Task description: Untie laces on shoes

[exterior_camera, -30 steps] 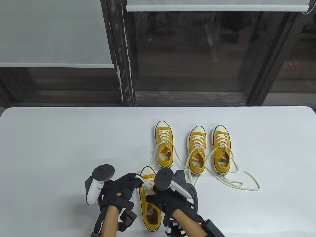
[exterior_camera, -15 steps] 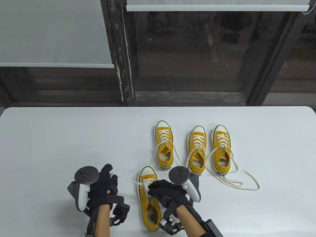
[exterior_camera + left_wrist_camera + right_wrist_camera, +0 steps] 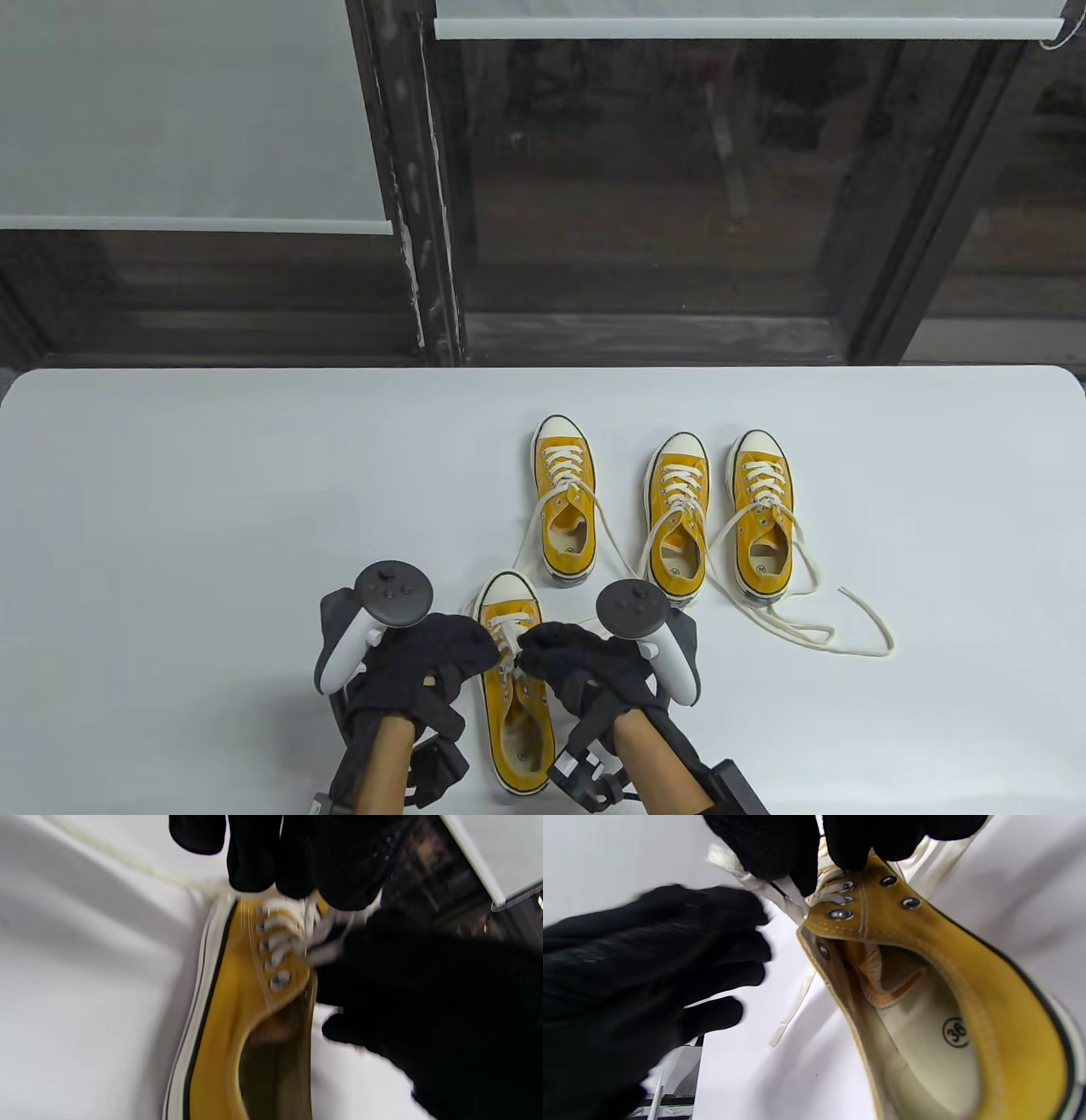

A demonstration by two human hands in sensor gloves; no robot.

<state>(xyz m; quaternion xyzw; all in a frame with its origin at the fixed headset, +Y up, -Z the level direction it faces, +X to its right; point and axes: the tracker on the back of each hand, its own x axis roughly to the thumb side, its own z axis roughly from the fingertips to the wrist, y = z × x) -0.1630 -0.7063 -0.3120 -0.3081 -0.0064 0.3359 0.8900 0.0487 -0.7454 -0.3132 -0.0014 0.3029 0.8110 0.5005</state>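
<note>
Right, the one clear bit of writing: a circled "36" printed on the cream insole of the near yellow shoe [image 3: 950, 993], plain in the right wrist view; similar round stamps sit inside the shoes further back but are too small to read. That near shoe [image 3: 512, 679] stands at the bottom centre of the table view, toe pointing up the frame, on the white table [image 3: 212, 492]. Both gloved hands are on its lacing. The right hand [image 3: 585, 666] comes in from the lower right, and in its wrist view its fingertips [image 3: 780, 853] are pressed together on the white lace [image 3: 780, 895] just above the top eyelets. The left hand [image 3: 424, 662] sits at the shoe's left flank, fingers [image 3: 271, 861] curled down over the laced front; its wrist view is blurred, so whether that grip is actually closed on a strand, I cannot tell. A loose lace end [image 3: 791, 1010] trails down onto the table beside the shoe's collar. Up the frame, three more yellow shoes: one at centre [image 3: 564, 501], then a close pair to its right [image 3: 679, 518] [image 3: 762, 514], their laces lying slack across the table.
</note>
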